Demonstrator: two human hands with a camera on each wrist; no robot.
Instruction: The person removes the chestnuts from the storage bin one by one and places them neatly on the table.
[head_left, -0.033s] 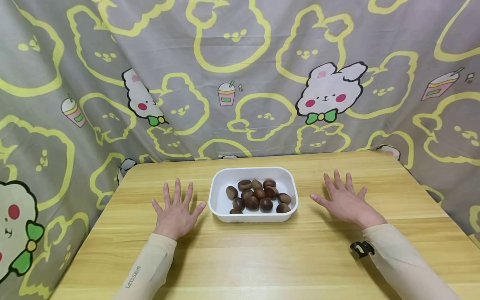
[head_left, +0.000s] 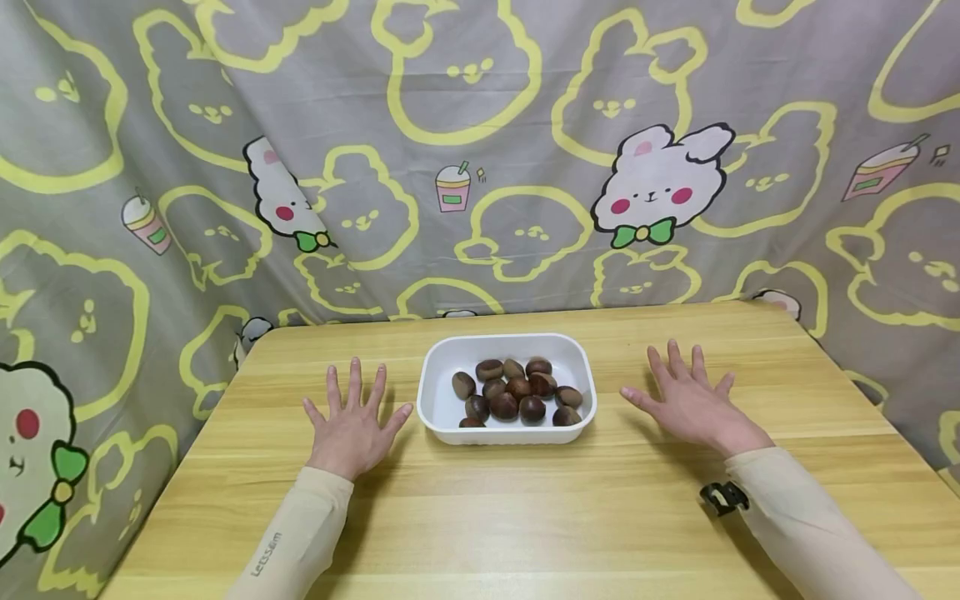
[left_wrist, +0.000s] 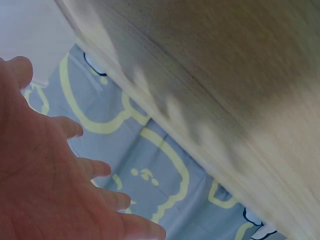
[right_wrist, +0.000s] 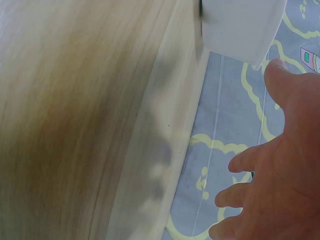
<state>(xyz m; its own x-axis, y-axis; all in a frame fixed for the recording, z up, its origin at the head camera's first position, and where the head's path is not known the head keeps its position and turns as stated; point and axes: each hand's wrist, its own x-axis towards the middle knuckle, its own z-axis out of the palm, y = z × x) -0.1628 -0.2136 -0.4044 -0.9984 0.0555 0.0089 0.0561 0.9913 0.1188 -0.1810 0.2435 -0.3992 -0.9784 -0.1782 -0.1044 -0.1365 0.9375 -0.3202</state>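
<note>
A white tray (head_left: pixel 506 436) with several brown chestnuts (head_left: pixel 504 406) in it stands between the two hands. To its left is the left hand (head_left: pixel 351 429), palm down with fingers spread, its thumb tip a little short of the tray's wall. The right hand (head_left: pixel 693 408) is on the other side, farther from the tray, also spread and holding nothing. Both wrist views show the palms, the left hand (left_wrist: pixel 60 175) and the right hand (right_wrist: pixel 285 175), raised off the wooden surface. Part of the tray (right_wrist: pixel 240 30) shows in the right wrist view.
The wooden table (head_left: pixel 495 525) reaches back to a grey curtain (head_left: pixel 525 167) printed with yellow outlines and white rabbits. Light sleeves cover both forearms. A small black device (head_left: pixel 724 498) is at the right wrist.
</note>
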